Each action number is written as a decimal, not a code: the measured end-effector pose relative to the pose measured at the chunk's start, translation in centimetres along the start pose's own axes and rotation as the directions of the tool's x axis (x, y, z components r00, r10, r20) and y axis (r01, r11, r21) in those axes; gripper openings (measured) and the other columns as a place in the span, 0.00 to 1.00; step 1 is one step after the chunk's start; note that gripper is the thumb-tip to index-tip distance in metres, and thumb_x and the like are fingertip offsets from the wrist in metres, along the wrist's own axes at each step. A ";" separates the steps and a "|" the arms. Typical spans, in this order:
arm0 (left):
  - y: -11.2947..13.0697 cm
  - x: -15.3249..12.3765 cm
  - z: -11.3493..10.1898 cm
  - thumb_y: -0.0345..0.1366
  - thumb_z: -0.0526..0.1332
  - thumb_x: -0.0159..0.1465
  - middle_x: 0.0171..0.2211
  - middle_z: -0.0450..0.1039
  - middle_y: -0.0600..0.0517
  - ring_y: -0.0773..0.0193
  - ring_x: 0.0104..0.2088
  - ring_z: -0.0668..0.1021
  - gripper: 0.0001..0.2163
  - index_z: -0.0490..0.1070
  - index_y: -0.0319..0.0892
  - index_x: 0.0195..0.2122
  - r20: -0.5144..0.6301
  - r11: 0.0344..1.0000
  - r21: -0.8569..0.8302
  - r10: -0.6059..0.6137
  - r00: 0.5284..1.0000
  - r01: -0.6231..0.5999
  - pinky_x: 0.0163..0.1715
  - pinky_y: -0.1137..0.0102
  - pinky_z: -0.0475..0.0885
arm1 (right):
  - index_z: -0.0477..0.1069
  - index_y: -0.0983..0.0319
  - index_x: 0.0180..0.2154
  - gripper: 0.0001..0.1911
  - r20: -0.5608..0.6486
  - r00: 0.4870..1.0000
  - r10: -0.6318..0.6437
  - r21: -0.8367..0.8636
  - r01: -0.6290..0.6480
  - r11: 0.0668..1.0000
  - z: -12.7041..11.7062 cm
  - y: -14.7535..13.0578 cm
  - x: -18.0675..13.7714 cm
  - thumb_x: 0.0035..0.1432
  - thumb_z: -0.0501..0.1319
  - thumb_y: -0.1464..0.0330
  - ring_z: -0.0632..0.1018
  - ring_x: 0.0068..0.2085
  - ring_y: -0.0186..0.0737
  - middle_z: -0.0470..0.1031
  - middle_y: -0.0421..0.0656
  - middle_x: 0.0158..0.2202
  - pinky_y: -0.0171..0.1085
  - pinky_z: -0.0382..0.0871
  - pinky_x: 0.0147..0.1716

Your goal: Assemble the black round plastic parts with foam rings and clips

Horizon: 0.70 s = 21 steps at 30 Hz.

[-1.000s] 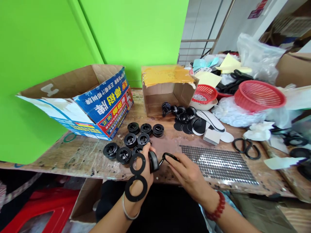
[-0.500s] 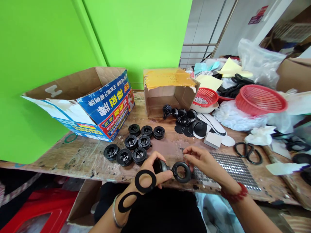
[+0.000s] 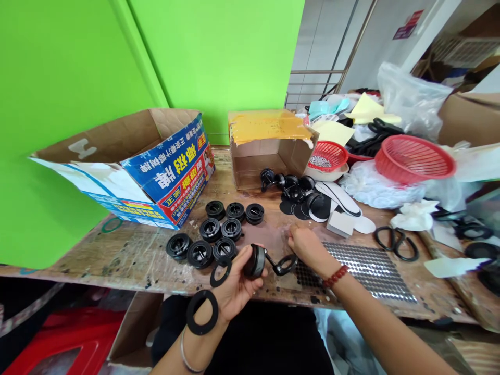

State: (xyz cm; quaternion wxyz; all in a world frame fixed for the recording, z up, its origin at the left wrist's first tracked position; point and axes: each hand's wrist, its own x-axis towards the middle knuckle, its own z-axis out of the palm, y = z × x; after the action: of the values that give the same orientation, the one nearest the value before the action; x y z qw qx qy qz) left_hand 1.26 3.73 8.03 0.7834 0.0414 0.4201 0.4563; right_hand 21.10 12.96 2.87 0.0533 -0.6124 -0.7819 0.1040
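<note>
My left hand (image 3: 238,284) grips a black round part with a ridged grey edge (image 3: 255,260), held tilted above the table's front edge. From it a hinged arm ends in an open black ring (image 3: 287,264). Two flat black rings lie on this hand and wrist, one near the thumb (image 3: 213,276), one on the wrist (image 3: 191,312). My right hand (image 3: 308,249) is low over the table with fingers curled down, beside the sheet of small silver dots (image 3: 367,265); its fingertips are mostly hidden. Several black round parts (image 3: 200,253) stand in a group to the left.
A blue printed carton (image 3: 167,172) stands back left, and a smaller cardboard box (image 3: 250,177) lies on its side behind. More folding black parts (image 3: 292,190), a white block (image 3: 340,224), black scissors (image 3: 396,244) and red baskets (image 3: 414,161) fill the right side.
My right hand has moved away from the hinged ring and curled down onto the table. My left hand has turned, tilting the black part; the flat rings turned with it.
</note>
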 end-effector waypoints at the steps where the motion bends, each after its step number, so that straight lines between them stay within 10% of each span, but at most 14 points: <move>1: 0.2 -0.1 0.2 0.35 0.48 0.74 0.26 0.70 0.51 0.72 0.20 0.74 0.13 0.70 0.35 0.40 -0.017 0.999 -0.041 -0.029 0.999 0.028 0.13 0.84 0.65 | 0.72 0.68 0.33 0.08 -0.011 1.000 -0.004 -0.002 0.004 1.000 0.0 -0.1 -0.1 0.56 0.56 0.81 0.77 0.36 0.46 0.76 0.55 0.38 0.37 0.62 0.34; 8: 0.1 0.0 0.5 0.41 0.46 0.75 0.22 0.66 0.53 0.80 0.14 0.65 0.22 0.67 0.35 0.27 0.005 0.978 -0.153 -0.143 0.990 0.142 0.07 0.88 0.52 | 0.65 0.61 0.30 0.07 -0.173 0.979 -0.107 0.185 0.139 0.973 -1.7 -1.1 -2.3 0.58 0.55 0.77 0.73 0.35 0.41 0.72 0.44 0.33 0.36 0.66 0.36; 13: -1.0 0.0 0.8 0.40 0.55 0.72 0.23 0.67 0.54 0.80 0.13 0.63 0.16 0.68 0.37 0.29 -0.026 0.998 -0.032 -0.058 0.998 0.057 0.07 0.86 0.52 | 0.65 0.59 0.29 0.07 -0.388 0.872 -0.300 0.517 0.475 0.712 -3.6 -4.1 -4.8 0.57 0.56 0.76 0.73 0.39 0.40 0.71 0.41 0.34 0.39 0.68 0.41; 21: -2.3 0.6 0.2 0.40 0.61 0.68 0.22 0.65 0.55 0.79 0.14 0.65 0.13 0.69 0.38 0.29 -0.016 1.000 0.017 -0.016 1.000 0.016 0.08 0.86 0.53 | 0.66 0.61 0.29 0.08 -0.413 0.854 -0.317 0.387 0.480 0.788 -3.0 -5.1 -5.4 0.57 0.60 0.78 0.72 0.39 0.44 0.72 0.44 0.34 0.41 0.67 0.40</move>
State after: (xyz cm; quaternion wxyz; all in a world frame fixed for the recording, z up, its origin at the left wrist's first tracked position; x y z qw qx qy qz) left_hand 3.07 2.89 6.75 0.7833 0.0411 0.4303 0.4468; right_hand 18.25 6.86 7.22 0.3517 -0.4069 -0.8244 0.1763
